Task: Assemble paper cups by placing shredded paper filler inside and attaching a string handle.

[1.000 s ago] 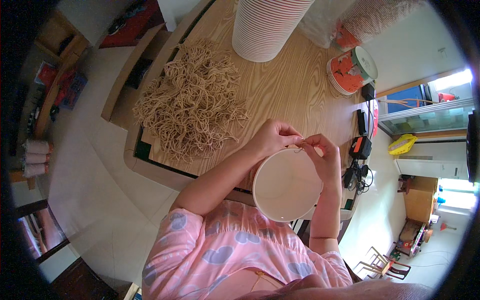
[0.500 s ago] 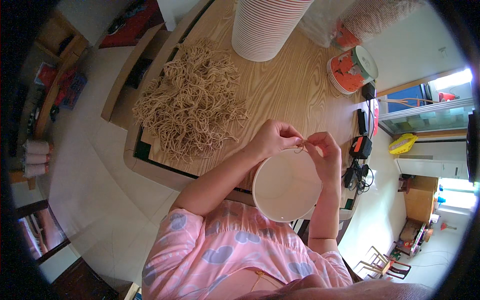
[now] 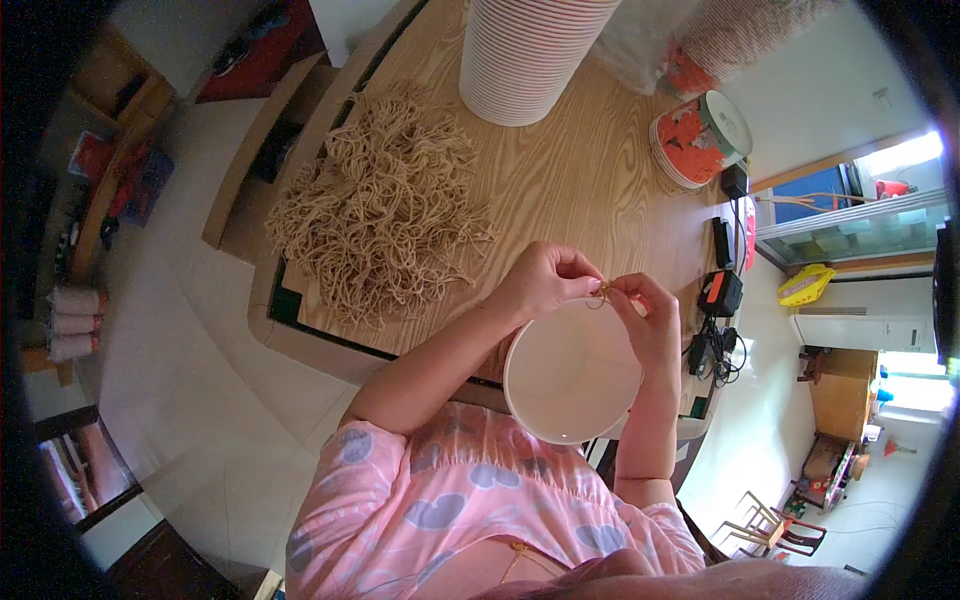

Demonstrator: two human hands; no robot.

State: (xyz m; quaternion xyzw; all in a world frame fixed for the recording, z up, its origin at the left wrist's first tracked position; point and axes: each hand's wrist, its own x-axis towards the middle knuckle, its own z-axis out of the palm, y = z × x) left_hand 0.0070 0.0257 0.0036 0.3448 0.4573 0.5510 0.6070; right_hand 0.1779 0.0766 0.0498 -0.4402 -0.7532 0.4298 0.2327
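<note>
White bucket (image 3: 572, 370), cord heap (image 3: 380, 215) left, bucket stack (image 3: 530, 55) beyond

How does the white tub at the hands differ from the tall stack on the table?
Number: the white tub is single, while the tall stack is many pieces nested together.
Pose: the tub shows its open mouth and inside; the stack shows its ridged outer side.
Handling: the left hand and right hand pinch cord at the tub's rim; neither touches the stack.
Shared: both look mostly white.

Pale floor (image 3: 200, 350), white wall (image 3: 815, 115), brown cabinet (image 3: 840, 400), bright window (image 3: 918, 378)
</note>
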